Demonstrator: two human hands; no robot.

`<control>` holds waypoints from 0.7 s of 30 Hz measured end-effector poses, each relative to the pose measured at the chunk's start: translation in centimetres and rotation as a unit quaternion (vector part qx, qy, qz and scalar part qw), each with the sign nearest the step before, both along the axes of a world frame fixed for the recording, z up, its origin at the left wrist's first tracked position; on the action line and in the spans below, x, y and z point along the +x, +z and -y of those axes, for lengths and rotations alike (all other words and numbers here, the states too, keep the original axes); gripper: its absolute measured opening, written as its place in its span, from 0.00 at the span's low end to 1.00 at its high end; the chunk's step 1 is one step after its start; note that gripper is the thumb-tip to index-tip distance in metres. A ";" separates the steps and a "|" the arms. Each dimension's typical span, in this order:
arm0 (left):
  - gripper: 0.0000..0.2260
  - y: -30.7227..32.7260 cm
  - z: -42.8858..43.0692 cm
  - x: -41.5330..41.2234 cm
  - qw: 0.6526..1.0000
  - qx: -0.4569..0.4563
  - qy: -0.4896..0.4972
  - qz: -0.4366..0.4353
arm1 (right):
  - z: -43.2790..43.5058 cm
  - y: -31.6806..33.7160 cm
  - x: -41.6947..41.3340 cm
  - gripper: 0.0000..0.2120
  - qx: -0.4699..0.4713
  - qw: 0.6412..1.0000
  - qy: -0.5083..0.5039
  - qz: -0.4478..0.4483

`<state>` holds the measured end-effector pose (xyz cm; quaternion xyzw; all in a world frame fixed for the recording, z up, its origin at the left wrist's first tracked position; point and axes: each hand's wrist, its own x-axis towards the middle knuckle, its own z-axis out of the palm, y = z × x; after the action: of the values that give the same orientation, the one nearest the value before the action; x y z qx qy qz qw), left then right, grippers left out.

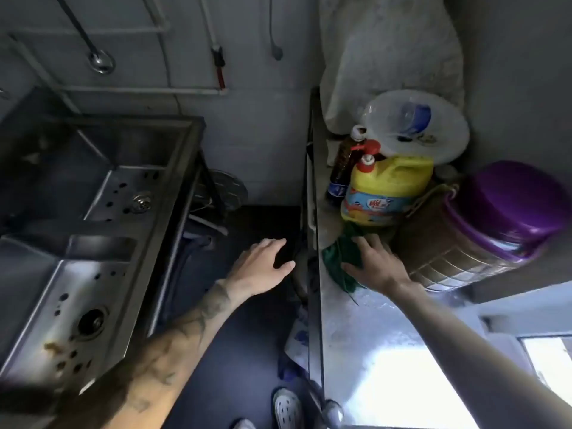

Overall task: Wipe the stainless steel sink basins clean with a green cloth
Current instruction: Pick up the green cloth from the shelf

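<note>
Here, green cloth (pixel 335 258) lies bunched at the counter (pixel 356 323) edge, just in front of a yellow detergent jug (pixel 390 190). Right hand (pixel 376 264) rests on it, grip apart, fingers spread. Left hand (pixel 263 261) hovers over the floor gap, grip apart, empty. Sink basins (pixel 117 187) sit well left.

Grey wall (pixel 263 134) with white pipes (pixel 139 91), dark floor (pixel 247 351), metal counter (pixel 371 335) glaring beside a bright window (pixel 551 357).

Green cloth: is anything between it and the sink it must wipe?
Nothing visible. The right hand rests on the green cloth on the counter; between there and the sink basins is only an open gap of floor, where the left hand hovers.
</note>
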<state>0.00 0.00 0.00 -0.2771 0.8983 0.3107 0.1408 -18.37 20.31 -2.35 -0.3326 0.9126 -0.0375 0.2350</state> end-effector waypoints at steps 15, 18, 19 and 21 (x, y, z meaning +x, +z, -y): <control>0.30 -3.9 -0.5 1.5 0.998 0.043 0.035 0.007 | 2.1 -2.4 2.0 0.18 -0.138 0.986 0.006 -0.091; 0.29 -2.4 0.9 3.8 0.997 0.029 0.072 -0.002 | 4.9 -0.9 3.2 0.18 -0.150 0.985 0.032 -0.084; 0.29 -1.8 1.4 4.7 0.996 0.025 0.087 -0.006 | 6.1 -0.4 3.8 0.18 -0.155 0.984 0.044 -0.079; 0.29 -0.7 2.6 7.1 0.992 0.020 0.123 -0.012 | 8.8 0.8 5.5 0.18 -0.167 0.981 0.075 -0.062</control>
<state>7.08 -2.64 -0.74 -0.3788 0.8527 0.3465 0.0959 -12.87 11.55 -1.57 -0.4363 0.8786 -0.1513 0.1213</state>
